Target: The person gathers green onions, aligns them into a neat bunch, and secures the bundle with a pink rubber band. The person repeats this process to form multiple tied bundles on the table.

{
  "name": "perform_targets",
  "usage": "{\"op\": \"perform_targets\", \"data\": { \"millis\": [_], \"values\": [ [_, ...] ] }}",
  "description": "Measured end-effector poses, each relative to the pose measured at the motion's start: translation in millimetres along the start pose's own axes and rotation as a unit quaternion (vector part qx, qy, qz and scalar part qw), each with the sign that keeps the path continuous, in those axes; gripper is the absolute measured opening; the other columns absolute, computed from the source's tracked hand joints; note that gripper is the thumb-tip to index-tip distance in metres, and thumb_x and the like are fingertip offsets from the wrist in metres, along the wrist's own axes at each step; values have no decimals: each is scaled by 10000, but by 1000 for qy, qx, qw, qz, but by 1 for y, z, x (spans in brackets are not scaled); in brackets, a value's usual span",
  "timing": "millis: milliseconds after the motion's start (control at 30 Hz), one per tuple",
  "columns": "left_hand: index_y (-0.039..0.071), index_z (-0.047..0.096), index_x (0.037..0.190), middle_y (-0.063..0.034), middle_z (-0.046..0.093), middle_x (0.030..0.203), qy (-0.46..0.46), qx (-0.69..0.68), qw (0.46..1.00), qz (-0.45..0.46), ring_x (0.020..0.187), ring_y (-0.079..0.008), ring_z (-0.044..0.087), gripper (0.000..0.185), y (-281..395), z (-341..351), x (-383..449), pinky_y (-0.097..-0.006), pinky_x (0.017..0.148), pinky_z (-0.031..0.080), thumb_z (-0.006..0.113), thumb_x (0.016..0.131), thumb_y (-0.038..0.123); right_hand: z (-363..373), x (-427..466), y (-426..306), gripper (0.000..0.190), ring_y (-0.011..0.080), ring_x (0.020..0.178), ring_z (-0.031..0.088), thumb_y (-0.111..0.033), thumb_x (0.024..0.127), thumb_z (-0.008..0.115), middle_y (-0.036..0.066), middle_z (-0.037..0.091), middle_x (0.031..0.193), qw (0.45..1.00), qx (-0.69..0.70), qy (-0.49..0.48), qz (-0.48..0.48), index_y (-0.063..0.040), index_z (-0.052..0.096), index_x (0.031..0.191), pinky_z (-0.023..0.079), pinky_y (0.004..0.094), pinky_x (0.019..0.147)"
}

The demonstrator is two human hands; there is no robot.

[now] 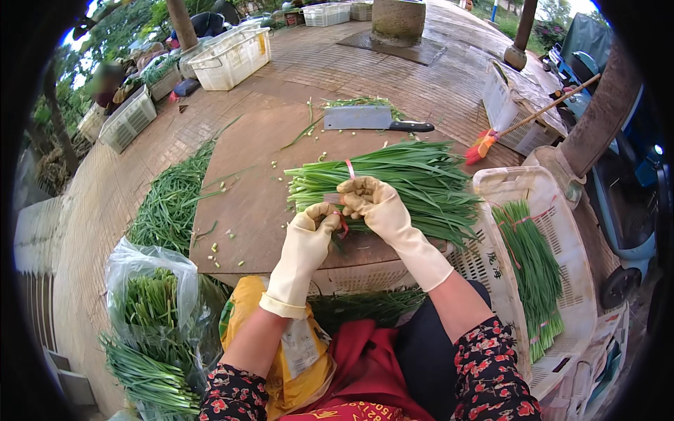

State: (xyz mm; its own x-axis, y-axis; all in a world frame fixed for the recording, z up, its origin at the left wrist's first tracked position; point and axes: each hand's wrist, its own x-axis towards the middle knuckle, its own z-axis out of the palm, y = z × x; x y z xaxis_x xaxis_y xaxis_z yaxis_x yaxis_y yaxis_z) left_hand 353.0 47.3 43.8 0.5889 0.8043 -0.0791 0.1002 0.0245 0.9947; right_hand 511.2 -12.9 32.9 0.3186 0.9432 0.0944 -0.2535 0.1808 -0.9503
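A large bundle of garlic chives [416,184] lies across a brown board [253,205], its pale cut stems to the left. A pink band [350,169] circles the stem part. In front of the bundle, my gloved left hand [305,242] pinches a thin red tie [344,226] between thumb and forefinger. Close by, my gloved right hand [376,206] rests against the chives with curled fingers, pinching a blurred pinkish strip that seems part of the tie. A cleaver [358,118] with a black handle lies flat behind the bundle.
Tied chives [529,263] fill a white plastic crate [574,252] at the right. Loose greens [171,194] and a clear plastic bag [152,252] of chives are at the left. Beyond stand a broom [547,105], crates [231,60], a pillar [600,110] and a scooter. A person sits far left.
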Motion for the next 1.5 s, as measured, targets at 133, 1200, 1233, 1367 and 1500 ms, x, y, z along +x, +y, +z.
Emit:
{"op": "perform_targets", "data": {
  "millis": [133, 1200, 1233, 1367, 1500],
  "values": [
    [4, 651, 974, 0, 624, 731, 4, -50, 998, 40, 487, -48, 499, 125, -11, 5, 2, -200, 448, 396, 636, 927, 119, 0, -8, -10, 127, 90, 683, 581, -19, 907, 636, 15, 621, 829, 999, -25, -21, 31, -5, 603, 1029, 501, 226, 651],
    [49, 699, 1067, -102, 715, 832, 53, 131, 990, 21, 757, -142, 653, 221, -1, 7, 0, -302, 727, 509, 659, 901, 189, -5, -11, -4, 250, 97, 659, 581, -55, 903, 634, 16, 631, 778, 991, -105, -66, 48, -28, 558, 1141, 483, 238, 621],
    [47, 698, 1068, -110, 716, 845, 52, 135, 989, 13, 769, -147, 660, 218, 4, 8, -2, -305, 732, 511, 655, 902, 180, -6, -12, -2, 237, 96, 668, 586, -55, 902, 633, 19, 636, 785, 986, -149, -65, 36, -31, 575, 1130, 486, 242, 627],
    [39, 697, 1056, -156, 710, 909, 54, 149, 986, 53, 806, -209, 689, 200, 16, 10, -13, -329, 745, 521, 634, 904, 154, 7, -20, -6, 187, 133, 704, 624, -57, 881, 644, 65, 662, 840, 947, -320, -25, -18, -32, 639, 1066, 505, 271, 663],
    [34, 697, 1014, -189, 688, 927, 86, 235, 949, 190, 854, -303, 678, 166, 4, 8, -12, -354, 762, 527, 627, 898, 130, 15, -25, -5, 143, 254, 758, 664, -68, 875, 638, 133, 670, 890, 905, -405, 7, -129, -23, 627, 1011, 527, 331, 674]
  ]
}}
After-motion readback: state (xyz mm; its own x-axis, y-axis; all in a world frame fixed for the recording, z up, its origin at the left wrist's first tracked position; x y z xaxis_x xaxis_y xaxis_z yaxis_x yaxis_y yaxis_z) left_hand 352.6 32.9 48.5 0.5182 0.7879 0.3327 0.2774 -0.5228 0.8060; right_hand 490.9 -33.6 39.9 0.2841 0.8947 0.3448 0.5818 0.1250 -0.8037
